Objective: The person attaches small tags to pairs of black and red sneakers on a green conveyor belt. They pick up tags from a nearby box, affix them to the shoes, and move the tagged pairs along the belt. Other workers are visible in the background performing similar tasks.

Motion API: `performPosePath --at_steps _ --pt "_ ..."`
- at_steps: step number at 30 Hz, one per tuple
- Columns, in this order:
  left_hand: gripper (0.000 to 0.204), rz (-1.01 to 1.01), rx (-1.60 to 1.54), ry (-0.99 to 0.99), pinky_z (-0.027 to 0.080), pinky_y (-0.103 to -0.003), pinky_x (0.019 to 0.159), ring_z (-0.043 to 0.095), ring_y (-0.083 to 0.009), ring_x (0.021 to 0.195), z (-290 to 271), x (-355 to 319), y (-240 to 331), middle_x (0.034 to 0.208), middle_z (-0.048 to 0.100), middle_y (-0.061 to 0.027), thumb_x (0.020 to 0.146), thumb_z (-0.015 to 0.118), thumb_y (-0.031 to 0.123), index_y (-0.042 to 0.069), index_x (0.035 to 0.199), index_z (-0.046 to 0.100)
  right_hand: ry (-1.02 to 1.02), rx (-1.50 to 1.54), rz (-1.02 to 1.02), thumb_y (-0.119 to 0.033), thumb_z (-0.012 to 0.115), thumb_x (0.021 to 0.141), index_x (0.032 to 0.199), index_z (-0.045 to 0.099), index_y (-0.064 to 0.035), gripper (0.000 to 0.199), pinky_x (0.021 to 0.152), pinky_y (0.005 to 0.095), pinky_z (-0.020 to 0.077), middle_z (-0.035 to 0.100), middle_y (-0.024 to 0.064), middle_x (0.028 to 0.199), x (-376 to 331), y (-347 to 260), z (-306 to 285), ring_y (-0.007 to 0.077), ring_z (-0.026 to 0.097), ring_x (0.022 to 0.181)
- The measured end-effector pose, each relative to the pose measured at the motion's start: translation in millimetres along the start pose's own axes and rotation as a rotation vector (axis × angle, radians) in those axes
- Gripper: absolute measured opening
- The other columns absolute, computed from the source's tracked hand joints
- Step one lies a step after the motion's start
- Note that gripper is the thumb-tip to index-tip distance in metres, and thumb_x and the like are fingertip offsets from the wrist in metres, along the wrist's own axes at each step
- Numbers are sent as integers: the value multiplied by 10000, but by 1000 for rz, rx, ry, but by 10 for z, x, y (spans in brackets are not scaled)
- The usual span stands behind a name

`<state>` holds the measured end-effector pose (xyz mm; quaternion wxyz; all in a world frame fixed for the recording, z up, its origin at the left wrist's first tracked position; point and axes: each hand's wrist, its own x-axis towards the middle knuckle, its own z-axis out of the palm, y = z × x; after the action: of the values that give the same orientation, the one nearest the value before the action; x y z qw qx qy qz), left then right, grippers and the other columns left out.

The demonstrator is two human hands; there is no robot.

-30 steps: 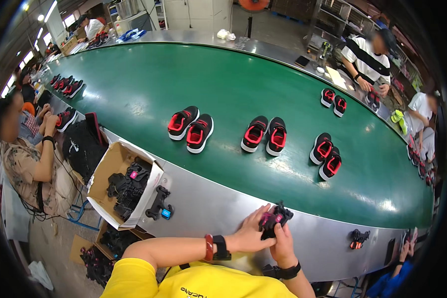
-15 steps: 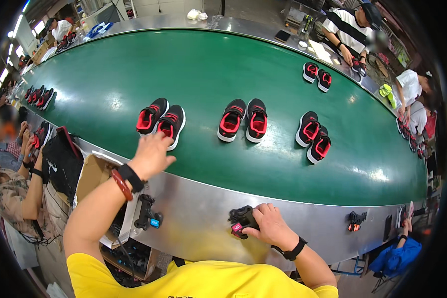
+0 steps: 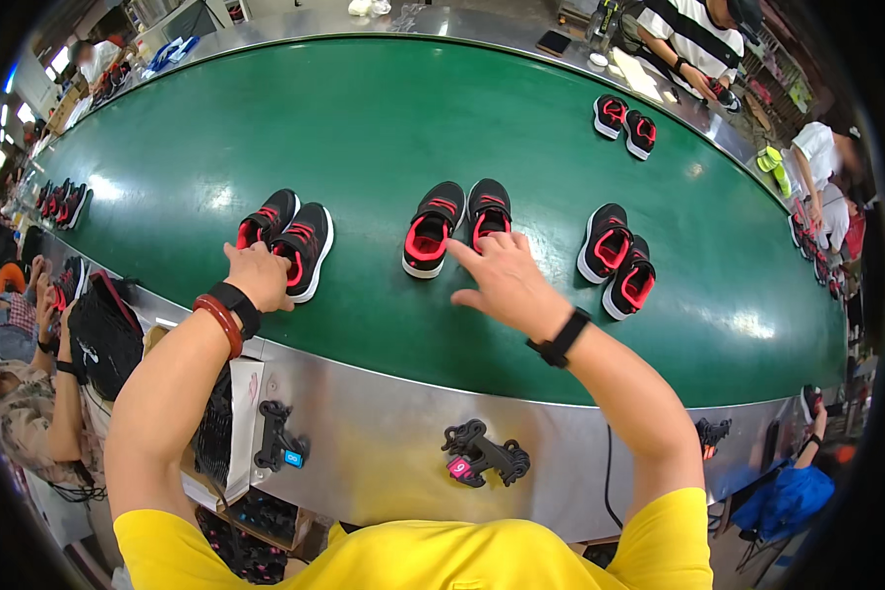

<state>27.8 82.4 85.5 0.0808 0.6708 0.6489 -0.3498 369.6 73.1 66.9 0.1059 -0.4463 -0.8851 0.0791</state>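
Observation:
Pairs of black sneakers with red lining and white soles stand on a green conveyor belt (image 3: 383,334). At the left pair (image 3: 305,246), my left hand (image 3: 259,275) lies over the heels, its thumb spread aside and its fingertips partly hidden by the shoe openings. My right hand (image 3: 506,280) reaches to the middle pair (image 3: 435,221), fingers apart, over the heel of that pair's right shoe (image 3: 490,205). On the metal ledge below lie a black plastic clip-like piece with a pink tag (image 3: 487,454) and a similar one with a blue tag (image 3: 280,438); neither is touched.
Another sneaker pair (image 3: 615,258) stands to the right, and one (image 3: 624,126) farther back. The metal ledge (image 3: 383,433) runs along the near side, with a cardboard box (image 3: 236,433) at left. Several co-workers sit around the belt, one in a striped shirt (image 3: 693,34) holding a shoe.
My right hand has let go of the pink-tagged black piece and moved up to the middle sneakers. My left hand has moved left, with the left pair. The view has also shifted slightly.

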Motion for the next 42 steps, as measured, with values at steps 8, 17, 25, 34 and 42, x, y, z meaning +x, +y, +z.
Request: performPosePath --at_steps 8,17,25,34,42 --pt "509 164 -90 114 262 -624 1079 519 -379 1175 357 212 -302 1206 529 -199 724 817 297 186 1187 638 105 38 146 -511 769 733 1060 676 -124 515 1024 509 321 616 172 932 333 -237 534 327 549 1003" --pt "298 296 -477 690 358 -543 949 541 -338 1097 -190 292 1091 1113 576 -151 791 742 268 176 1067 678 252 -119 212 -475 790 697 911 711 -110 430 1051 502 325 642 104 900 76 570 369 285 584 985" --pt "249 449 -549 787 309 -583 1011 569 -294 928 -300 8 2222 911 556 -100 765 790 273 144 956 697 223 -124 326 -424 818 682 845 661 -93 401 999 506 352 560 104 748 -979 881 67 291 572 830" --pt "602 654 -551 700 327 -546 1045 559 -298 1044 80 -556 1967 1081 580 -85 743 777 108 143 1290 529 311 -84 364 -208 844 628 1097 620 -93 532 976 483 336 554 137 1180 -1576 -100 -228 325 515 1091" --pt "292 830 -794 806 518 -412 799 614 -346 952 298 -347 1526 1086 635 -112 765 621 -73 36 1035 599 -288 488 252 -302 834 691 910 621 -76 380 809 368 358 605 88 849 -1892 -759 -120 275 577 831"
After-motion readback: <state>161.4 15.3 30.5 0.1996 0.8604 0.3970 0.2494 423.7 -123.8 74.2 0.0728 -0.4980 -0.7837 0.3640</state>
